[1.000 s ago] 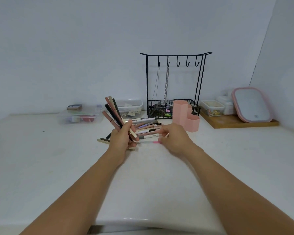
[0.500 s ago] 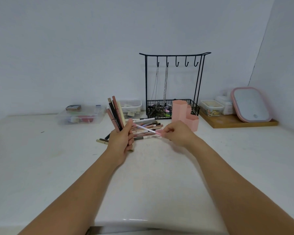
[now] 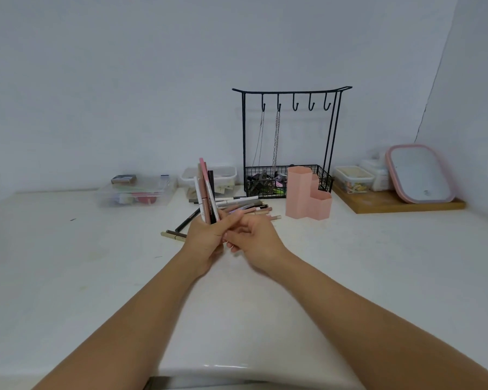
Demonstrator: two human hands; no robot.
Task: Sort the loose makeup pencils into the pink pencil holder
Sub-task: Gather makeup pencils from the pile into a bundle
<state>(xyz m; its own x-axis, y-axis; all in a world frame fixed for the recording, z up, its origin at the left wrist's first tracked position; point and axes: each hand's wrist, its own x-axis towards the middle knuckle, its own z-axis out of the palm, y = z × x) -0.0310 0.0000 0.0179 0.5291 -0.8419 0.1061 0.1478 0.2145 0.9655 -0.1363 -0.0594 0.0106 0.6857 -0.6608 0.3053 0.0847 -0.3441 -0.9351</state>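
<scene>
A white desk (image 3: 68,277) runs to a pale wall, with the pink pencil holder (image 3: 307,197) at about one o'clock from the hands, just in front of a black wire rack (image 3: 289,136) whose basket sits behind it, and a pink-rimmed mirror (image 3: 420,173) on a wooden tray (image 3: 392,205) further out at two o'clock. The left hand (image 3: 206,240) has its grip curled round a bundle of pencils (image 3: 206,192) standing nearly upright, while the right hand (image 3: 254,237) touches it from three o'clock with fingers bent against the bundle's lower end; whether it pinches a pencil I cannot tell. More loose pencils (image 3: 245,206) lie flat on the desk at twelve o'clock between the hands and the holder, a few dark ones (image 3: 178,233) at nine o'clock, and clear plastic boxes (image 3: 135,191) sit at eleven o'clock near the wall.
</scene>
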